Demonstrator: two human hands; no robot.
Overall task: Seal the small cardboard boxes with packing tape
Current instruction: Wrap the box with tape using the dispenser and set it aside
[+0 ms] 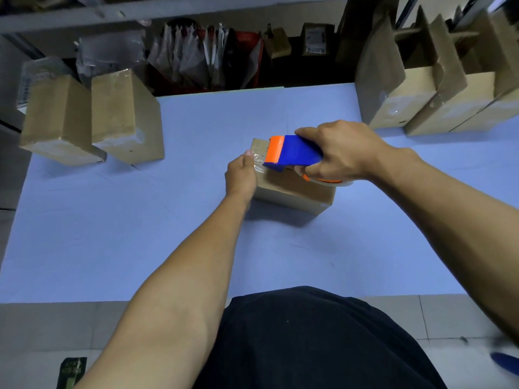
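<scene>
Where both hands meet, box (292,189) beneath dispenser (292,153).

Single head-worn wide-angle view, looking forward and down from above wearer's torso, close over blue table (112,220), shelving beyond far edge.

Looks like a packing room or small stockroom

Cardboard boxes (127,116) line the blue table (112,220), with bagged goods (193,54) stuffed onto the shelf behind.

Blue-covered table (112,220), pale tiled floor (438,315), cluttered dim shelving (207,57) behind
</scene>
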